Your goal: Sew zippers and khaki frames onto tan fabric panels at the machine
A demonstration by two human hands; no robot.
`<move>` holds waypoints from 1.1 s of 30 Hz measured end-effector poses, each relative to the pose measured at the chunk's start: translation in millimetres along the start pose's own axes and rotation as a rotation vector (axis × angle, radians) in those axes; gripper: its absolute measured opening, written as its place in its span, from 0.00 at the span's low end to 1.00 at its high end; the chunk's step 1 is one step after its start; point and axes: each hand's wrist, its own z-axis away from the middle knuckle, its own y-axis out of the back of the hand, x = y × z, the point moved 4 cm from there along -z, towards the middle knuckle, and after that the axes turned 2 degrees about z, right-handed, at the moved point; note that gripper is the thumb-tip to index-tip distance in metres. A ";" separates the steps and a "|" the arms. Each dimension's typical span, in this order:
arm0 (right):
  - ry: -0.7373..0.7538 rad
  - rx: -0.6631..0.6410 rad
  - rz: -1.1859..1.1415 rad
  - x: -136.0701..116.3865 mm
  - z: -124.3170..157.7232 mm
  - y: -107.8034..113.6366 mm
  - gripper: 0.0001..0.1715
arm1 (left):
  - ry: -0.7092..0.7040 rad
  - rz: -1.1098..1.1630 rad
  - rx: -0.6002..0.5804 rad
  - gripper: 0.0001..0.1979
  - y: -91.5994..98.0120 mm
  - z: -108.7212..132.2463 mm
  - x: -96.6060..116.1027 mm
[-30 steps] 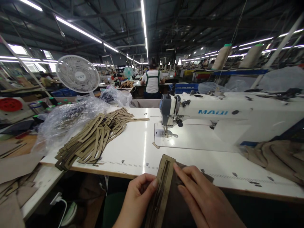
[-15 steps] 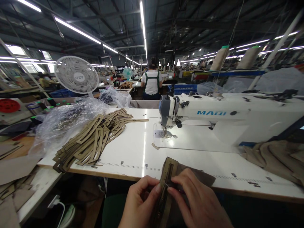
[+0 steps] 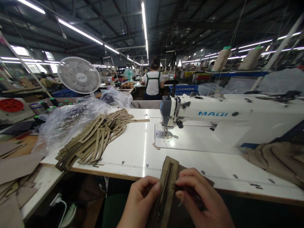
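My left hand (image 3: 143,198) is closed on the left edge of a brown zippered fabric piece (image 3: 171,164), thumb on top. A long frame-shaped strip surrounds its zipper (image 3: 166,186), and the far end rests over the table's front edge. Just right of the strip, my right hand (image 3: 198,194) has its thumb and fingertips drawn together above the darker brown fabric. A pale curved line, perhaps thread, shows by that thumb; what the fingers pinch I cannot make out. Beyond the hands stands a white sewing machine (image 3: 213,110), its needle area (image 3: 168,133) bare of fabric.
A heap of brown frame-shaped strips (image 3: 95,136) lies on the white table (image 3: 133,145) at left, beside clear plastic wrapping (image 3: 68,120). A white fan (image 3: 79,76) stands behind. Folded brown fabric (image 3: 277,158) lies at right. A person (image 3: 153,82) sits farther back.
My right hand has moved off the zipper to the right, uncovering more of it. The left hand keeps its hold. The view has shifted slightly.
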 end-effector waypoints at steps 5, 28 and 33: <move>-0.431 -0.013 -0.176 19.5 11.5 -7.3 0.17 | 0.032 0.056 0.012 0.20 -1.4 2.5 3.8; -0.547 -0.041 -0.336 16.7 7.1 -37.6 0.06 | -0.277 -0.592 -0.081 0.16 -6.8 7.2 15.6; -0.517 -0.004 -0.149 15.0 6.3 -39.9 0.03 | -0.372 -0.700 -0.054 0.22 -16.0 9.1 14.3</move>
